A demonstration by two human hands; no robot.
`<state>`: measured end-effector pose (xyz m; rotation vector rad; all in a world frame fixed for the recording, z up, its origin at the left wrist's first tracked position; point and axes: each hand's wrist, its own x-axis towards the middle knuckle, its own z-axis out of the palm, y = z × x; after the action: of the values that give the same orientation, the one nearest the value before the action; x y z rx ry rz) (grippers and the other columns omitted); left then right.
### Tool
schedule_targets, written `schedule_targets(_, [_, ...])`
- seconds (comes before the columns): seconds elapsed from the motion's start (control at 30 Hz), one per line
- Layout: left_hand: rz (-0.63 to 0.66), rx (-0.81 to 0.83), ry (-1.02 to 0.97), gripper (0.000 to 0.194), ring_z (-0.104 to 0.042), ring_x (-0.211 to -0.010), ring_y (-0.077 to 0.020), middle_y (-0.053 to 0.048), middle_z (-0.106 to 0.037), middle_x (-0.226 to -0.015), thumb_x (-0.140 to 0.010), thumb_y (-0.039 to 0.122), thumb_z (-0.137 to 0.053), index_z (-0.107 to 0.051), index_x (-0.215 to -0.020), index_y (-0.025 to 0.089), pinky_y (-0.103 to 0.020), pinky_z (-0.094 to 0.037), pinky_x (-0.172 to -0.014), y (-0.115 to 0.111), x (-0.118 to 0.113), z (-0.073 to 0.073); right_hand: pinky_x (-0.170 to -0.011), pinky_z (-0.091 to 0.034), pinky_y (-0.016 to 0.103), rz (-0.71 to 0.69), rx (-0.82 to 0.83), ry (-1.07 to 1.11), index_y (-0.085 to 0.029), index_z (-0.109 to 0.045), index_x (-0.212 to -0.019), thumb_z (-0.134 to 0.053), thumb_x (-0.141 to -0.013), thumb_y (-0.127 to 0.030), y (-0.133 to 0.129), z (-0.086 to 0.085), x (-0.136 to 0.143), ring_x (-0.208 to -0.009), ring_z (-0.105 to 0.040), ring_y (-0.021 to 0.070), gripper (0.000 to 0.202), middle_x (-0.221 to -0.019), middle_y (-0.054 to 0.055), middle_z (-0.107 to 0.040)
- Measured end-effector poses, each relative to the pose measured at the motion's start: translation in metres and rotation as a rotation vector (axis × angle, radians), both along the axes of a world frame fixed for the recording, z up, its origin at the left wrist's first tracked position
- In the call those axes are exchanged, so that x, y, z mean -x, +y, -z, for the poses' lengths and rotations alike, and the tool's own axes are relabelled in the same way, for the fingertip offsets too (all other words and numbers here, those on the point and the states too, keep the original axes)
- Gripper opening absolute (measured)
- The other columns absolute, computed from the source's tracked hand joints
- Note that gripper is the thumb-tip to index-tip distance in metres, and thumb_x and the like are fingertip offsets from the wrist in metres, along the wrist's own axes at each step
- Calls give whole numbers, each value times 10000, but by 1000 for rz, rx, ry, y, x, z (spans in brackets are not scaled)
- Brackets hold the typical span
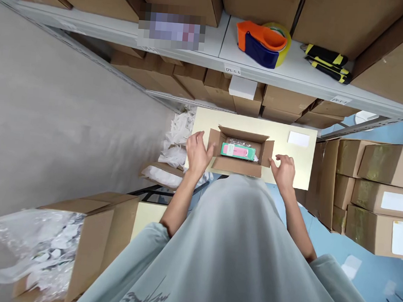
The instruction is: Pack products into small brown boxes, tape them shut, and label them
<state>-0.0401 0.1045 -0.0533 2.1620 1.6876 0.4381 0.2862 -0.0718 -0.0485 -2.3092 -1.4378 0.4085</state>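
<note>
An open cardboard box [237, 167] stands on the pale yellow table with its flaps spread outward. Inside it lies a green and pink product box [238, 151], with clear plastic wrap [239, 143] beside it. My left hand [197, 153] is at the box's left flap, fingers apart and holding nothing; whether the thumb touches the flap I cannot tell. At the right flap is my right hand [284, 171], its fingers loosely curved and apart, the thumb close to the cardboard edge.
A white label [298, 139] lies on the table [252, 121]. On the shelf [227, 36] ahead are an orange and blue tape dispenser [264, 43] and black-yellow utility knives [327, 63]. Stacked cartons [375, 197] stand to the right. A carton of plastic scraps [92, 249] stands at lower left.
</note>
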Motion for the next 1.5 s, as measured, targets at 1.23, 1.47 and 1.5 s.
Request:
schedule_targets(1.23, [-1146, -39, -162, 175, -796, -1059, -329, -107, -859, -1036, -971, 374, -700, -770, -907, 228, -469, -574, -1065, -398, 350, -30, -863, -570, 432, -727, 31, 271, -208, -800, -927, -565, -911, -574, -26, -28, 386, -829, -758, 306, 436, -934, 151, -859])
schedule_targets(1.47, [-1338, -17, -208, 144, -783, -1052, -317, -100, -851, -1041, -972, 348, -719, -740, -874, 244, -434, -588, -1020, -486, 425, -18, -852, -574, 414, -958, 63, 227, -187, -822, -932, -579, -940, -519, -58, -13, 525, -828, -767, 300, 411, -918, 160, -862])
schedule_targets(1.5, [-1357, -16, -213, 147, -782, -1050, -312, -101, -850, -1048, -976, 352, -718, -739, -876, 245, -427, -587, -1015, -493, 431, -16, -845, -570, 407, -986, 71, 220, -186, -823, -933, -581, -943, -511, -59, -13, 538, -819, -764, 294, 405, -914, 156, -861])
